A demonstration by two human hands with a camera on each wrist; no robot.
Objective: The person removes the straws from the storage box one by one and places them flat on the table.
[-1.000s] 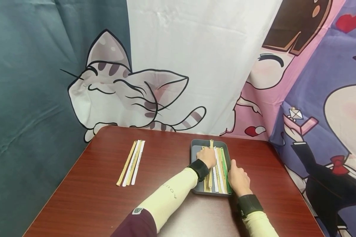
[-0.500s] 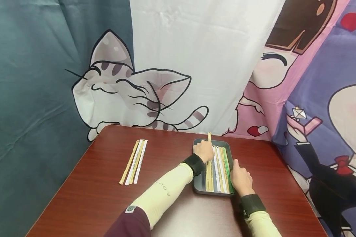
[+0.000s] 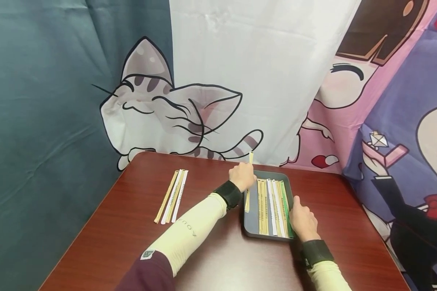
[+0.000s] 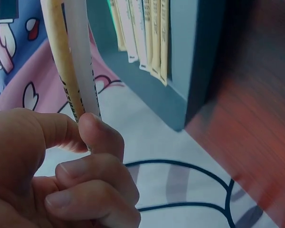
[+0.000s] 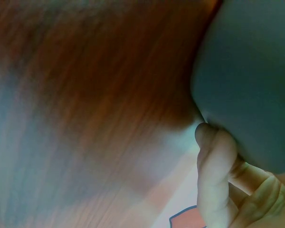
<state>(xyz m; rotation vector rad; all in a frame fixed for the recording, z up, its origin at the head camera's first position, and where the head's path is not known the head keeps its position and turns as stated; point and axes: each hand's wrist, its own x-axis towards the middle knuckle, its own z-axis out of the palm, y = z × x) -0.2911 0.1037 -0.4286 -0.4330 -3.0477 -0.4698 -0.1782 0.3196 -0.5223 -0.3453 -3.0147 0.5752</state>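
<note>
A paper-wrapped straw (image 3: 251, 158) is pinched between the thumb and fingers of my left hand (image 3: 242, 176), over the left side of the dark grey tray (image 3: 253, 226). In the left wrist view a yellow strip (image 4: 61, 52) and a white strip (image 4: 83, 61) rise from that pinch; whether they are one straw or two, I cannot tell. Several wrapped straws (image 3: 264, 206), yellow, white and green, lie side by side in the tray's middle and right. My right hand (image 3: 304, 220) rests against the tray's outer right wall, its fingers touching there in the right wrist view.
Left on the reddish-brown table (image 3: 211, 194) lies a separate row of several yellow and white wrapped straws (image 3: 171, 197). A cartoon-printed curtain (image 3: 211, 48) hangs right behind the table's back edge.
My left hand has moved left and away from the row in the tray, with the straw lifted out to the tray's left side. My right hand stays at the tray's right wall.
</note>
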